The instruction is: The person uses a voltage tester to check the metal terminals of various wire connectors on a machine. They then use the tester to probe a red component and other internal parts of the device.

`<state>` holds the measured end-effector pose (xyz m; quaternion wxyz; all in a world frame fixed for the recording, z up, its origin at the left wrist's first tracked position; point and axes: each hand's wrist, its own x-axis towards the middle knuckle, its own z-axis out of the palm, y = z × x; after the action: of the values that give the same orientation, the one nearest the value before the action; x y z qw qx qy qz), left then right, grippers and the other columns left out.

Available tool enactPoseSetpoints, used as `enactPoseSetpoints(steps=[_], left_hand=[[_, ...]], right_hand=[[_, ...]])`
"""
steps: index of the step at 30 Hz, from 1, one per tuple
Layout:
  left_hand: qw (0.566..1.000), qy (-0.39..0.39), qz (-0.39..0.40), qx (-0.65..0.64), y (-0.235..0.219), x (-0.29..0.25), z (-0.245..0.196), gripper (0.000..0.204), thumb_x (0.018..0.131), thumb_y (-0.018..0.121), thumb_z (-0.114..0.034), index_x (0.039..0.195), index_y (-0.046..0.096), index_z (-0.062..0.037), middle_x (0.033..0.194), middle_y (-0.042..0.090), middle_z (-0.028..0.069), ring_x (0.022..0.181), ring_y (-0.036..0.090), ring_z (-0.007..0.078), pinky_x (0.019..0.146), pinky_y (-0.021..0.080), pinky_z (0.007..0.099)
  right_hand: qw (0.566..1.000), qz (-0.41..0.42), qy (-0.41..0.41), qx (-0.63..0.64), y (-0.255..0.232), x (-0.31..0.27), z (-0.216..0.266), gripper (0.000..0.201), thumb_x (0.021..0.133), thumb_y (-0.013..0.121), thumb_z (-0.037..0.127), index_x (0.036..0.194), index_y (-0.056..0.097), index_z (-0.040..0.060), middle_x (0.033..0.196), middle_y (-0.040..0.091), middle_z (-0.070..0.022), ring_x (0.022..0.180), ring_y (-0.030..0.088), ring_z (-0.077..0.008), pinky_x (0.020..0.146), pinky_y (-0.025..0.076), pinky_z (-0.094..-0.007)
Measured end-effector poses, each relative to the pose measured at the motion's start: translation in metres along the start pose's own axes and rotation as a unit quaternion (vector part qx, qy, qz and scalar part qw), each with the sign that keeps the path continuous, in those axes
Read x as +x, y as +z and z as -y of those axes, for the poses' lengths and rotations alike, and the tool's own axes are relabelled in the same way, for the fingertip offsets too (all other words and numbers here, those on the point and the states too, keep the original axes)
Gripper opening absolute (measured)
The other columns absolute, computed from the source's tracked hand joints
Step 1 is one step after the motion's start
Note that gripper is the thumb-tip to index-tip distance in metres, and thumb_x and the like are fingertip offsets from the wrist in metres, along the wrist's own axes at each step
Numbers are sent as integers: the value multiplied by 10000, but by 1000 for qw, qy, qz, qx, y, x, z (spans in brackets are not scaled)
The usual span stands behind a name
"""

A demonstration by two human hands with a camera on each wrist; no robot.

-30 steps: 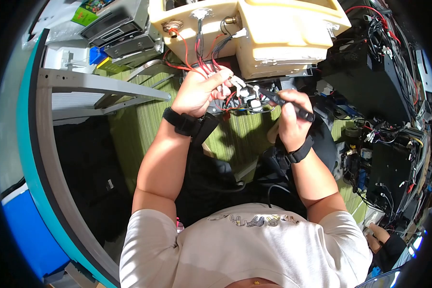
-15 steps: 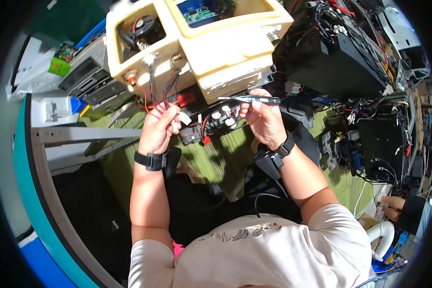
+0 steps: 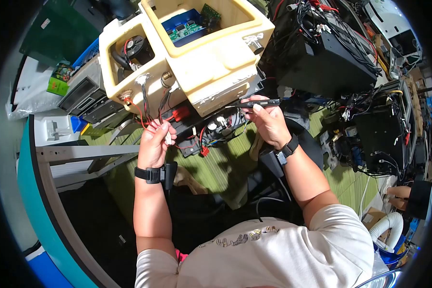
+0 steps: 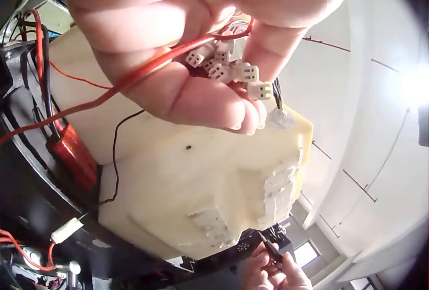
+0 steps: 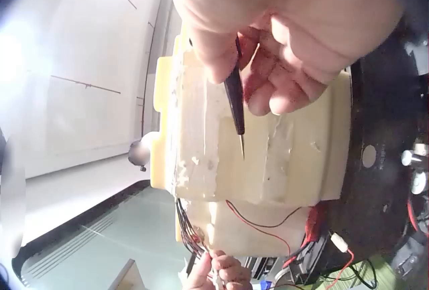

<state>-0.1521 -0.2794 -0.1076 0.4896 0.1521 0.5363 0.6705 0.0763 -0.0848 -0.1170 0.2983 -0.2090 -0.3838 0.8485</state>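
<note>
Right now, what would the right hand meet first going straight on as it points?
Most likely the cream housing, ahead of the right hand and its dark tool; depth is unclear.

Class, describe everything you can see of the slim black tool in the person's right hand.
The slim black tool has a smooth-looking, tapering body, perhaps plastic or coated metal, ending in a thin, pale tip that looks metallic. The right hand pinches it, partly hiding it. In the head view it lies nearly level across the picture, near the cream housing. Only the hand plainly touches it.
</note>
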Motion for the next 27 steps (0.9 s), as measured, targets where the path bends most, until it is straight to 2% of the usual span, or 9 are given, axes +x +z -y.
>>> enactPoseSetpoints(steps=[2, 6, 9, 11, 13, 14, 18, 25, 27], left_hand=[[1000, -4, -22, -16, 7, -1, -2, 85, 844, 536, -141, 856, 511, -61, 708, 581, 53, 605, 569, 104, 508, 446, 194], [999, -1, -28, -28, 6, 0, 0, 82, 842, 539, -136, 864, 518, -60, 710, 583, 55, 599, 569, 108, 504, 446, 196], [1000, -2, -10, -8, 2, 1, 0, 109, 842, 543, -172, 890, 514, -79, 723, 575, 34, 615, 562, 111, 528, 463, 213], [1000, -9, -16, -10, 2, 0, 1, 107, 842, 542, -169, 892, 516, -78, 719, 577, 34, 610, 562, 111, 523, 461, 212], [1000, -6, -16, -11, 2, 1, 1, 110, 842, 541, -169, 895, 518, -75, 718, 577, 36, 609, 562, 112, 523, 460, 211], [1000, -6, -15, -12, 2, 0, 1, 111, 842, 540, -168, 895, 518, -73, 718, 578, 38, 610, 563, 113, 523, 460, 212], [1000, -4, -16, -13, 4, -1, 1, 112, 843, 537, -165, 895, 518, -68, 718, 578, 42, 612, 564, 113, 524, 460, 212], [1000, -2, -12, -15, 4, -2, 2, 112, 844, 535, -161, 899, 516, -66, 722, 579, 43, 606, 565, 114, 525, 461, 214], [1000, 1, -8, -14, 1, -1, 4, 119, 843, 537, -158, 910, 514, -63, 731, 583, 44, 608, 567, 114, 521, 458, 213]], right_hand=[[999, -10, -23, 21, -8, 1, 1, 297, 834, 545, 106, 1094, 414, 46, 1004, 555, -101, 801, 543, -143, 721, 459, -283], [998, 5, -25, 61, -17, 2, 3, 295, 854, 517, 119, 1103, 359, 109, 953, 553, -93, 798, 533, -140, 722, 455, -287], [997, 16, -25, 77, -23, 3, 7, 250, 869, 494, 141, 1086, 374, 108, 954, 548, -93, 771, 522, -130, 720, 455, -290], [997, 0, -33, 73, -19, 1, 15, 258, 882, 475, 177, 1105, 379, 91, 918, 539, -83, 743, 508, -121, 718, 455, -291], [995, 19, -3, 93, -17, -1, 23, 314, 883, 475, 209, 1150, 386, 68, 873, 527, -71, 728, 497, -116, 716, 456, -289], [996, 25, -9, 91, -16, -2, 25, 406, 881, 479, 228, 1210, 361, 23, 849, 516, -64, 713, 483, -105, 701, 451, -283], [992, 60, -23, 107, -21, 1, 27, 497, 875, 488, 244, 1243, 314, -40, 844, 509, -64, 686, 465, -92, 659, 441, -259], [995, 33, -21, 95, -15, 1, 27, 492, 880, 476, 247, 1244, 311, -42, 851, 509, -59, 700, 478, -90, 665, 452, -249], [991, 40, -9, 126, -15, 2, 25, 485, 888, 459, 244, 1246, 306, -44, 858, 511, -55, 705, 484, -94, 670, 459, -257]])
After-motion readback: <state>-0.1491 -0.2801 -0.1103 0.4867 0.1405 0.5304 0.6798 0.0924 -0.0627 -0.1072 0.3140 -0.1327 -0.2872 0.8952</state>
